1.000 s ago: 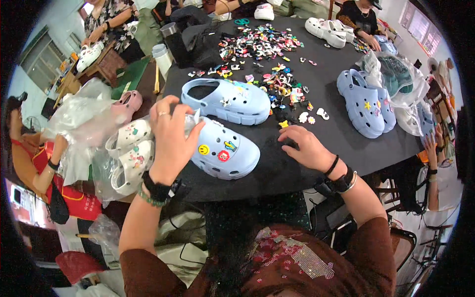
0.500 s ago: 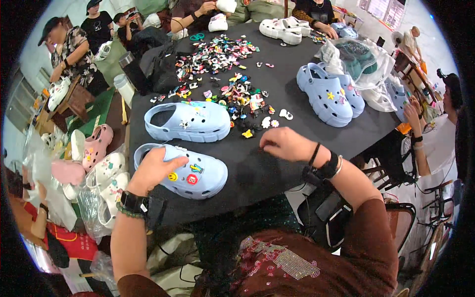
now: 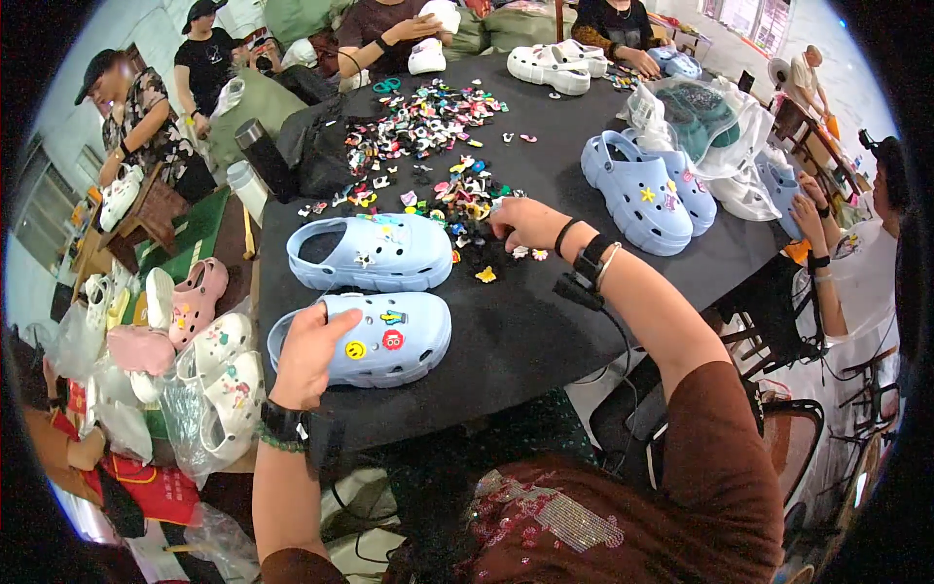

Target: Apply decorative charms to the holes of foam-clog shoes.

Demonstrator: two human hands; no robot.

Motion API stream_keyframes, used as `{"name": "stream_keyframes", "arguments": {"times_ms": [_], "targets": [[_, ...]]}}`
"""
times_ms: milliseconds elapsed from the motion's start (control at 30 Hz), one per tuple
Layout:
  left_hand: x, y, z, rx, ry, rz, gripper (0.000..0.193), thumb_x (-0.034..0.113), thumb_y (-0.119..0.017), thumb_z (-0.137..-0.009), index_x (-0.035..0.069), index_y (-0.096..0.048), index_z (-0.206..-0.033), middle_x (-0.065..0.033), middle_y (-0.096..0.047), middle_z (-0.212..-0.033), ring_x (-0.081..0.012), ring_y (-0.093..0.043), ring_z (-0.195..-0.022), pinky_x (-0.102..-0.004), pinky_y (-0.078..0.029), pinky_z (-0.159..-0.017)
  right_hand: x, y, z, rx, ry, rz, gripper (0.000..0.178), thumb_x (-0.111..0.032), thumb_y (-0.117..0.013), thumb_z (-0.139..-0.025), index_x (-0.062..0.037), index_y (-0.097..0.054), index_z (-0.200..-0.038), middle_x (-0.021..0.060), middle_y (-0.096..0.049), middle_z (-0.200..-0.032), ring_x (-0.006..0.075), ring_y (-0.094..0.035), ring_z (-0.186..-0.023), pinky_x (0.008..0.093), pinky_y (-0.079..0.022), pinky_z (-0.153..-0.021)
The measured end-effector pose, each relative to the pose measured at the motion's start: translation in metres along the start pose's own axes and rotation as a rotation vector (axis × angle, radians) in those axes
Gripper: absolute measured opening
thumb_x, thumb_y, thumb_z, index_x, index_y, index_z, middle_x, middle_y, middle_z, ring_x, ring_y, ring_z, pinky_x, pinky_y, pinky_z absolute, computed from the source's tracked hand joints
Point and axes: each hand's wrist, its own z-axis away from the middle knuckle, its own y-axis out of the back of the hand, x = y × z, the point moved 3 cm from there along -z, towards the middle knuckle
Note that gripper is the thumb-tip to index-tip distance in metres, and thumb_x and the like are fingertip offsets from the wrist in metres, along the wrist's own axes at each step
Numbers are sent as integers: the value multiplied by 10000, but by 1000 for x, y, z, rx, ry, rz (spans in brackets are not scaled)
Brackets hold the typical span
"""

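Observation:
My left hand grips the nearer light-blue clog, its thumb lying over the upper and its fingers at the heel opening. That clog carries charms, among them a yellow smiley, a red round one and a cactus-like one. Just beyond it a second light-blue clog lies parallel, also with charms. My right hand reaches into the near edge of a pile of small shoe charms. Its fingers are bent together over the charms; anything between the tips is hidden. A yellow charm lies close by on the black table.
A larger charm heap spreads farther back. Another blue clog pair stands at right beside plastic-bagged shoes. White clogs are at the far side. A dark bottle stands left; several people work around the table.
My right hand has moved away from me and left, into the charm pile. The nearer clog, under my left hand, has turned slightly and sits closer to the other clog.

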Motion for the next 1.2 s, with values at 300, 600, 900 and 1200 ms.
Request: {"name": "stream_keyframes", "arguments": {"times_ms": [300,600,900,1200], "targets": [[-3,-4,-6,-21,-36,61,176,118,-643,-852,-14,-648,-969,-52,-668,-888,-116,-611,-763,-265,-479,-700,-4,19,22,242,-122,16,281,4,-541,-707,-29,-537,-986,175,-614,-898,371,-587,-902,456,-475,-789],[-6,3,-3,80,-73,66,201,180,-608,-868,-18,-612,-903,-48,-640,-863,-106,-587,-762,-266,-462,-677,-108,63,7,167,-37,-552,114,-90,-662,-800,-12,-643,-880,59,-653,-802,124,-612,-754,284,-500,-704],[-9,4,-6,-7,-80,114,172,157,-618,-876,-3,-619,-938,-43,-645,-879,-105,-602,-774,-255,-475,-688,-146,38,-5,184,22,-861,138,22,-652,-801,-1,-618,-933,35,-653,-845,86,-606,-797,232,-494,-751],[-11,4,-5,-22,-113,105,174,172,-629,-878,-2,-635,-880,-5,-627,-820,-57,-548,-722,-228,-442,-645,-165,24,-18,-34,-28,-956,145,23,-640,-824,28,-640,-969,46,-670,-869,94,-622,-793,233,-503,-735]]}}
